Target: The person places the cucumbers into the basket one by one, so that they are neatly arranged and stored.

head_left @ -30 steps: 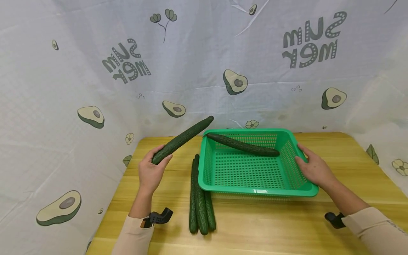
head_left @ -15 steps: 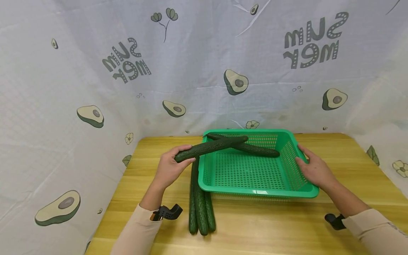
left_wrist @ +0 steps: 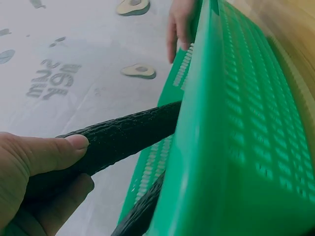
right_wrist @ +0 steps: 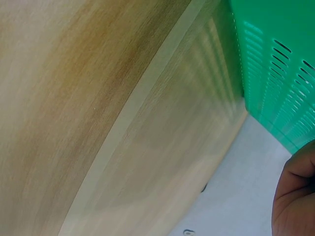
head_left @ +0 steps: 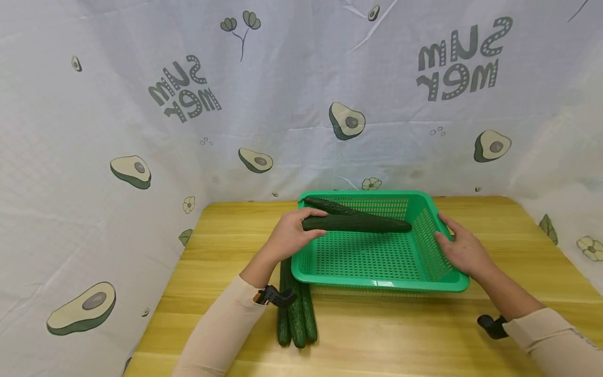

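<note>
My left hand [head_left: 292,231] pinches one end of a dark green cucumber [head_left: 358,223] between thumb and fingers. The cucumber reaches over the left rim into a green plastic basket [head_left: 367,285], its far end near the right wall. Behind it another cucumber [head_left: 325,204] lies slanted along the back of the basket. The left wrist view shows the gripped cucumber [left_wrist: 133,129] passing behind the basket's rim [left_wrist: 189,147]. My right hand [head_left: 464,248] grips the basket's right rim, thumb on the inner side; in the right wrist view only part of that hand [right_wrist: 298,196] shows.
Several cucumbers [head_left: 297,314] lie side by side on the wooden table [head_left: 400,335], left of and partly under the basket, their upper part hidden by my left arm. A white curtain [head_left: 282,94] printed with avocados hangs behind and beside the table.
My left hand has moved right, bringing its cucumber from left of the basket to inside it and levelling it from a slant. The right hand and basket have stayed in place.
</note>
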Demonstrator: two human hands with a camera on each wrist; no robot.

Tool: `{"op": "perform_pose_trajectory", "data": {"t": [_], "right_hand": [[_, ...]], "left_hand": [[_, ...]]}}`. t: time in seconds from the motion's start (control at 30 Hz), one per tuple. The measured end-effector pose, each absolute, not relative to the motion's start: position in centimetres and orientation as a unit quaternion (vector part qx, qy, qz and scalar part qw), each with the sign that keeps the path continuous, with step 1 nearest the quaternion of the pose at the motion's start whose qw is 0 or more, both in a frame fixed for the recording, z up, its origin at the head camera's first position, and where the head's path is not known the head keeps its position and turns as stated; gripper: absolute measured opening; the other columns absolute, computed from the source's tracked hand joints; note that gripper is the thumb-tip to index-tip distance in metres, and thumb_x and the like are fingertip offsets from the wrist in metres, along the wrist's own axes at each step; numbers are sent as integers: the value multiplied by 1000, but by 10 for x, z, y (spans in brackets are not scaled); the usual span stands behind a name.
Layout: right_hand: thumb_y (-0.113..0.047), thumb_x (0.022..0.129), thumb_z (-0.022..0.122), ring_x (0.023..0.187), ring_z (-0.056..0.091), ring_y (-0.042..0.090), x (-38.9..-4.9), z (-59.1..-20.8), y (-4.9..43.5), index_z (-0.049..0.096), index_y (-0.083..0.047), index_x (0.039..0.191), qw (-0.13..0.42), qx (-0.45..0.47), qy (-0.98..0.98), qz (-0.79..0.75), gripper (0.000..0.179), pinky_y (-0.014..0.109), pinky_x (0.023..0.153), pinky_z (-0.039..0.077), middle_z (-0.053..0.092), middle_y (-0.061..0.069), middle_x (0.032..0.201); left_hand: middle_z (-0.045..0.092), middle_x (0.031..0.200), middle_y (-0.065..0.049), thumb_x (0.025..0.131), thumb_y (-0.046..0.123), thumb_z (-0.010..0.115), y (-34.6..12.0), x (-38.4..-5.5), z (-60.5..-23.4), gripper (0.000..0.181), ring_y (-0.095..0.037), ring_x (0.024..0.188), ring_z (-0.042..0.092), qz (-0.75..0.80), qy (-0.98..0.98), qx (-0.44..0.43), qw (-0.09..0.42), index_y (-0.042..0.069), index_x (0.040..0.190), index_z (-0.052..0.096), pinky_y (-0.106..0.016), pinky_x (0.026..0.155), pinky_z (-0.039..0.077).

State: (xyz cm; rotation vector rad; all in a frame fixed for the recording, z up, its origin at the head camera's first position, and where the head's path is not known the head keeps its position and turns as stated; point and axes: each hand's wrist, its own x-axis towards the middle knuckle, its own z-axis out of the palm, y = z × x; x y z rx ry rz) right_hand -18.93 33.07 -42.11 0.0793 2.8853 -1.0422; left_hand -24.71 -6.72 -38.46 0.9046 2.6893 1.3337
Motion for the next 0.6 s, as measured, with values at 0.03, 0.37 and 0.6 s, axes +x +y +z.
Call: {"op": "perform_pose_trajectory", "data": {"t": [0.03,0.37,0.6], "right_hand": [[-34,112,31,76,65,26,-189,-421,331,6,0,163,37,26,939,-340,67,36,59,48,50,48,130],[-34,112,31,72,65,24,-189,-421,330,4,-1,164,41,28,936,-348,67,37,58,49,52,47,129],[-35,112,32,69,64,24,-189,-420,331,5,-2,164,39,27,936,-349,67,37,57,49,51,48,130]], "left_hand": [[67,136,-5,95,22,75,-62,-249,-384,40,-10,41,25,419,860,292,8,17,134,67,-25,53,37],[68,134,-5,95,24,75,-26,-258,-390,42,-10,40,24,395,869,292,50,18,136,66,-24,53,35],[65,136,1,95,31,74,-18,-265,-394,45,-23,90,66,352,895,268,55,21,137,63,-35,86,55]]}}
